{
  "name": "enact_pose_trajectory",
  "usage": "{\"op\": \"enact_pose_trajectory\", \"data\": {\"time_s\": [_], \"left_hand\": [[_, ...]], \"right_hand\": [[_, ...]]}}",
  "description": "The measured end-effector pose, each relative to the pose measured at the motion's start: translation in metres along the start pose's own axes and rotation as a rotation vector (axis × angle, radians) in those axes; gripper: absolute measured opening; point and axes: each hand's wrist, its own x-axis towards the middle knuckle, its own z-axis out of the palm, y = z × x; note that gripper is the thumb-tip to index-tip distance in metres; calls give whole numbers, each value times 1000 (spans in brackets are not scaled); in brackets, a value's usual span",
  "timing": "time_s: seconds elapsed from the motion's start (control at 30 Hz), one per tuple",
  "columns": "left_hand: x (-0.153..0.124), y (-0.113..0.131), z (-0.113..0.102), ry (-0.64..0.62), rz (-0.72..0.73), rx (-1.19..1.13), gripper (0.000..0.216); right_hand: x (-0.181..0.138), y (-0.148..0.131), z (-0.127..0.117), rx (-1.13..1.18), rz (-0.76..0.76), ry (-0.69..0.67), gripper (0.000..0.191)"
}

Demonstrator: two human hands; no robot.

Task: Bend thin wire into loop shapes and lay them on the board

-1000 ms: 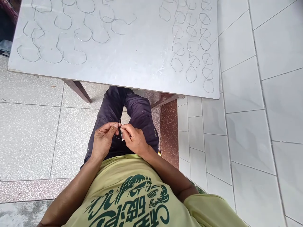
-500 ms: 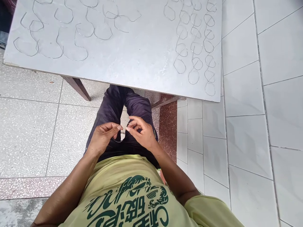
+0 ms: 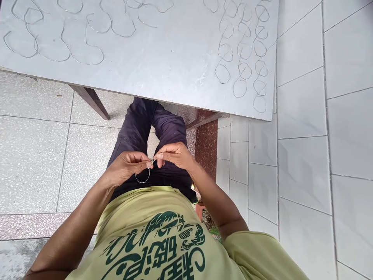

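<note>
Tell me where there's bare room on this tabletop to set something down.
The widest bare patch of the white tabletop lies between the left wire loops and the right wire-loop columns, running to the near edge. Both loop groups are crowded.

Thin wire loop [image 3: 142,182]: end hidden where left hand [image 3: 125,168] and right hand [image 3: 175,155] pinch it (too fine to trace). Far wire shapes [image 3: 70,13] run off the top edge, with the white tabletop [image 3: 175,70].
</note>
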Motion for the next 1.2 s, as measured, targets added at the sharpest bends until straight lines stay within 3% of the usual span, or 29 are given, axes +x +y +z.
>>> {"op": "enact_pose_trajectory", "data": {"time_s": [0.23, 0.33, 0.43, 0.57, 0.73, 0.8, 0.9, 0.97, 1.1, 1.2], "left_hand": [[-7, 12, 0, -159, 36, 97, 24], [-9, 8, 2, -134, 70, 110, 23], [-8, 0, 4, 5, 107, 87, 25], [-2, -11, 8, 263, 124, 15, 27], [9, -19, 14, 331, 187, 27, 29], [12, -20, 17, 374, 237, 63, 26], [11, -18, 23, 601, 385, 236, 27], [9, -17, 26, 716, 455, 354, 30], [5, -17, 30, 608, 365, 286, 25], [6, -21, 27, 544, 255, 180, 27]], "right_hand": [[4, 7, 8, 309, 169, -124, 42], [7, 12, 16, 388, 218, -85, 44], [10, 14, 19, 353, 196, 31, 48], [4, 8, 22, 84, 88, 150, 46], [-8, 5, 40, -154, 117, 118, 37], [-9, 7, 47, -322, 57, 237, 37], [-6, 11, 51, -728, -103, 449, 38], [-3, 14, 52, -975, -186, 506, 36], [1, 19, 59, -1270, -268, 462, 22], [1, 22, 69, -1332, -292, 417, 19]]}}
